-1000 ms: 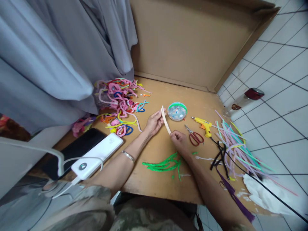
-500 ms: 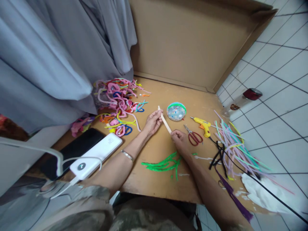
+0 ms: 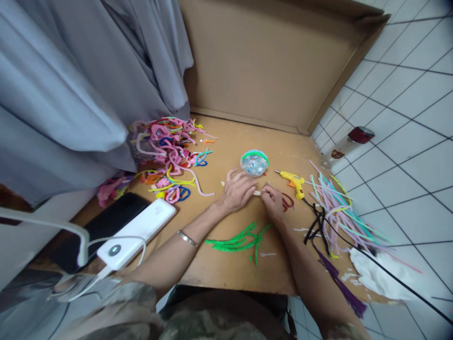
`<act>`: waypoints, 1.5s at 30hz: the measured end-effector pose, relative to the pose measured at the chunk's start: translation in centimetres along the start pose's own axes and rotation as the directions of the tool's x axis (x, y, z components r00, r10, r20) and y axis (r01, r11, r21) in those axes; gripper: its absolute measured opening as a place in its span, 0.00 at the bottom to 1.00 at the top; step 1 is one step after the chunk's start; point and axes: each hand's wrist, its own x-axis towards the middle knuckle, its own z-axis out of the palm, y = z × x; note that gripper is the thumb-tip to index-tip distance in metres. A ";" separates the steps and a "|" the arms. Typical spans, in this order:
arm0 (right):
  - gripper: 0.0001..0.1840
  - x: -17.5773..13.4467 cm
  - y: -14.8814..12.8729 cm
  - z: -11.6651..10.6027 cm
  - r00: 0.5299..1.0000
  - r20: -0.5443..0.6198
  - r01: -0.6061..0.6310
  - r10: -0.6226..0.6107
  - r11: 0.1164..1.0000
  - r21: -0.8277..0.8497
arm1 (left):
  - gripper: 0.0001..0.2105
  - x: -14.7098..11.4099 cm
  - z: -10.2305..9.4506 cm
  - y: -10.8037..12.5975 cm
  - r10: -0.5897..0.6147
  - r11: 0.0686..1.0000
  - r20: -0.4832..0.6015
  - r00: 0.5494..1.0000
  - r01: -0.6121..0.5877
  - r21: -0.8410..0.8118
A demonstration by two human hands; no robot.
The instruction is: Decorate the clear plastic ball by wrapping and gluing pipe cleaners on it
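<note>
A thin cream-coloured strip (image 3: 257, 193) runs crosswise between my hands, mostly hidden by them. My right hand (image 3: 272, 200) is closed in a pinch around its right end. Over the rest of it lies my left hand (image 3: 239, 191), palm down, fingers bent and wrapped along it; a short tip pokes out at the left. Just beyond the hands sits a round clear dish with a green and blue rim (image 3: 255, 163). Red-handled scissors (image 3: 288, 202) are partly covered by my right hand. Green fuzzy stems (image 3: 231, 242) lie nearer to me.
A yellow glue gun (image 3: 295, 183) with a black cord rests at right, beside a bundle of pastel stems (image 3: 334, 208). Tangled coloured stems (image 3: 170, 151) are heaped at left. A white power bank (image 3: 136, 233), a dark phone (image 3: 106, 226) and a clear bottle (image 3: 345, 148) flank the work area.
The strip has turned from slanting to nearly level and come nearer. My left hand has shifted from a fingertip pinch to lying over it; my right hand has moved slightly right.
</note>
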 end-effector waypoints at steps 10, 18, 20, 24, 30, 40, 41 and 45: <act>0.12 0.7 -1.5 -3.4 0.976 -0.199 -0.215 0.093 0.592 -0.777 | 0.04 -0.1 1.2 -1.1 -0.295 0.917 -0.097 0.951 0.254 -0.307; 0.16 -0.5 -2.5 -3.3 0.958 0.003 -0.060 0.288 0.208 -0.976 | 0.05 0.4 0.6 -1.2 -0.448 0.850 -0.171 0.878 0.358 -0.386; 0.16 -0.3 -2.4 -3.5 0.952 0.032 -0.038 0.303 0.223 -0.974 | 0.08 0.5 0.6 -1.0 -0.473 0.817 -0.128 0.872 0.379 -0.436; 0.15 0.2 -2.6 -4.0 0.940 0.015 -0.096 0.342 0.305 -0.948 | 0.15 0.6 0.7 -0.8 -0.501 0.716 0.007 0.865 0.419 -0.558; 0.13 1.0 -2.4 -4.4 0.954 -0.175 -0.296 0.242 0.705 -0.644 | 0.21 0.9 0.9 -1.1 -0.515 0.629 0.089 0.853 0.446 -0.636; 0.30 1.1 -1.4 -3.4 0.927 0.178 -0.369 0.332 0.708 0.602 | 0.24 1.0 1.0 -1.8 -0.477 0.638 0.072 0.876 0.402 -0.657; 0.30 0.9 -1.6 -3.1 0.929 0.205 -0.368 0.310 0.696 0.616 | 0.24 1.0 1.0 -1.8 -0.477 0.642 0.072 0.876 0.403 -0.652; 0.30 0.3 -2.2 -2.2 0.928 0.337 -0.350 0.155 0.671 0.654 | 0.23 1.0 1.0 -1.8 -0.479 0.645 0.082 0.874 0.414 -0.642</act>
